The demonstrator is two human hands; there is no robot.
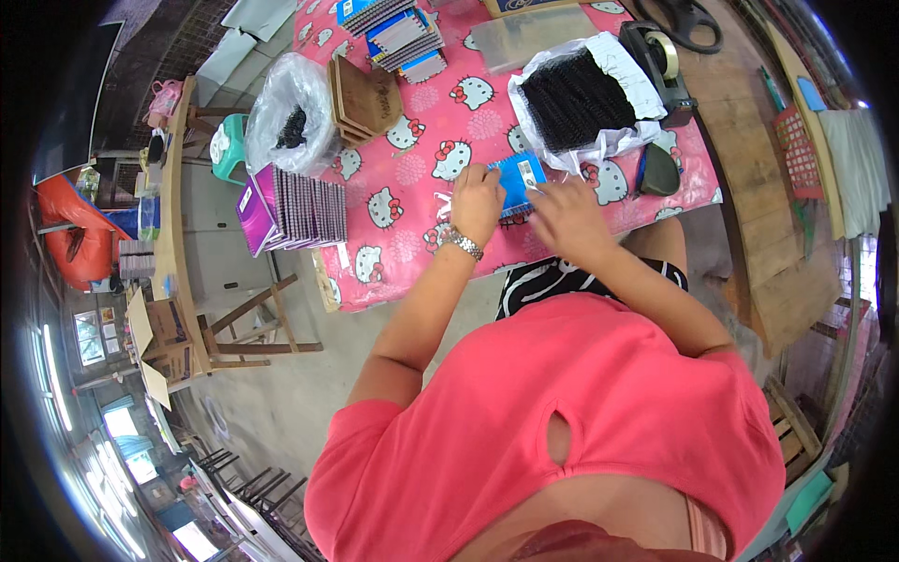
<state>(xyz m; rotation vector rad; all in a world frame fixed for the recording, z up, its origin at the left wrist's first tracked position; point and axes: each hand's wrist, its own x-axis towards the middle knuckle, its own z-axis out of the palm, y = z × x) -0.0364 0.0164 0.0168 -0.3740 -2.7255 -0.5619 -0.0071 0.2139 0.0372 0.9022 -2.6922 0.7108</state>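
Note:
A small blue notebook lies on the pink cat-print tablecloth near the table's front edge. A dark row of coil shows along its lower edge. My left hand, with a metal-band watch at the wrist, has its fingers curled on the notebook's left end. Against the right end and lower edge rests my right hand, fingers bent together; what they pinch is hidden. Just beyond lies a heap of black spiral coils in white plastic wrapping.
Purple spiral notebooks stand stacked at the left edge, below a plastic bag and brown boards. Blue notebooks are piled at the back. A tape dispenser and a dark rounded object sit at right.

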